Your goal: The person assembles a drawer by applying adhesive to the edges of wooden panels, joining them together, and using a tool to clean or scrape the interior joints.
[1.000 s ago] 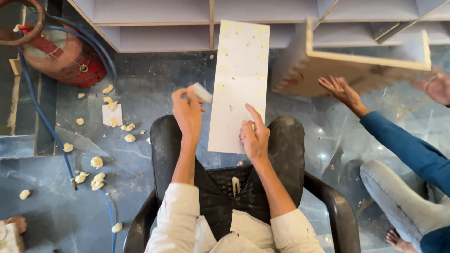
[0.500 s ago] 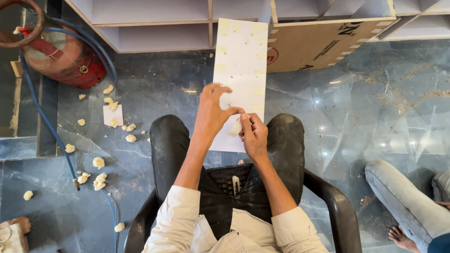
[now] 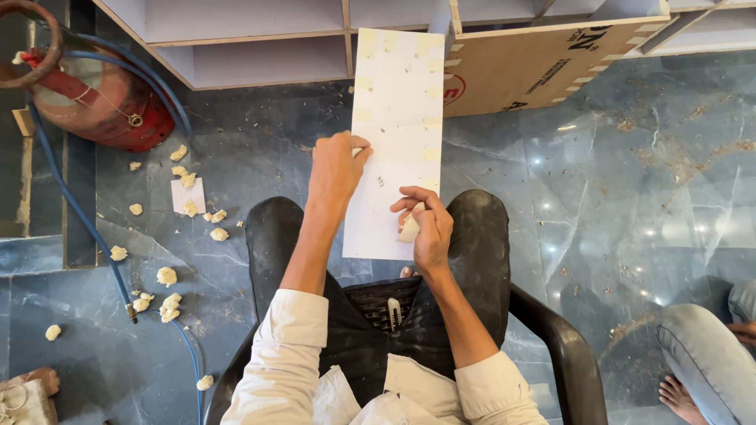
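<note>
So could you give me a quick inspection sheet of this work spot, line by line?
Surface: dark blue polished floor, dusty, with a black plastic chair in front of the person.
Job's things: long white board with pale tape patches, resting across the person's knees.
Clutter: crumpled pale scraps and a small white sheet on the floor at left.
Grips: left hand presses on the board's left edge; right hand pinches a small pale piece against the board.
Cables: blue hose running across the floor at left.
Surroundings: red cylinder, white shelf unit, brown panel, another person's leg at lower right.
</note>
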